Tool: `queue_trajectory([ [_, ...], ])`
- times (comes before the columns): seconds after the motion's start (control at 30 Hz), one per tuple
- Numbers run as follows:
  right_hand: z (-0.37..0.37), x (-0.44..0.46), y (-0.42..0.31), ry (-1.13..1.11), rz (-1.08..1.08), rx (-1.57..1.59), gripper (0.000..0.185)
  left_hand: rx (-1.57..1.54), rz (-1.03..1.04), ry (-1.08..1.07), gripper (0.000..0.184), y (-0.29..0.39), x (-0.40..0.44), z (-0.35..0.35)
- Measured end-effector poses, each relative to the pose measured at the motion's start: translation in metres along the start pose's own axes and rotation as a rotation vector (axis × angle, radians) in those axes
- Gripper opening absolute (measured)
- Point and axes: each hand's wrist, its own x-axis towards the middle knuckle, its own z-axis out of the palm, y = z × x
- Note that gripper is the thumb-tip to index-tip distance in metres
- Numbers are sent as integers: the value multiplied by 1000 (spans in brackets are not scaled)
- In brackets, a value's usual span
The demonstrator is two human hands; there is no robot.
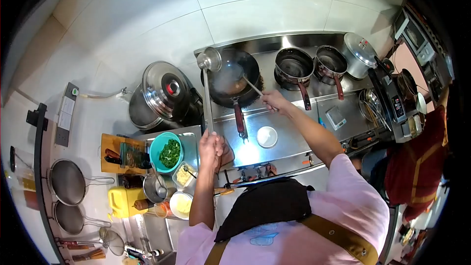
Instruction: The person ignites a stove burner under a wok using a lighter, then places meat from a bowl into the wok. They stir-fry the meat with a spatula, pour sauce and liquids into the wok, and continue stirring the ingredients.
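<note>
My left hand [211, 149] is closed around the lower end of a long metal ladle [207, 98]. Its bowl is raised beside the far left rim of a dark wok [251, 64]. With my right hand [274, 102] I grip a thin, light-coloured cooking utensil [253, 87] that slants down into the wok. Its tip is too hazy to make out. Some brownish food [239, 86] lies in the wok under steam. The wok's red-brown handle [239, 118] points toward me, and a small white bowl [267, 137] stands on the steel counter to its right.
Two saucepans [294, 64] and a lidded pot [359, 54] stand right of the wok. At left are a large lidded pot [167, 91], a turquoise bowl of chopped greens [156, 152] and a yellow jug [122, 202]. Another person in a red top [412, 167] is at right.
</note>
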Motion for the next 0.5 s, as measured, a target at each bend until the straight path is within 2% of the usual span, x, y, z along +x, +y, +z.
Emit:
queue_trajectory([
  [0.03,-8,5,-2,-10,-42,-191,12,-121,-39,-24,5,14,-5,-1],
  [0.13,-17,-17,-29,165,-227,-953,22,-459,-69,-137,26,25,-9,-26],
  [0.17,-34,-2,-21,176,-380,-1168,33,-547,-56,-174,36,30,-12,-33],
  [0.27,-29,-33,-59,155,-362,-1520,37,-647,81,-200,39,58,-30,-38],
  [0.4,-22,-29,-61,93,-342,-1738,27,-443,316,16,40,76,-31,-58],
  [0.43,-22,-20,-52,101,-349,-1721,27,-382,352,86,28,77,-27,-64],
  [0.5,-23,-6,-36,119,-360,-1686,27,-237,401,229,16,70,-10,-80],
])
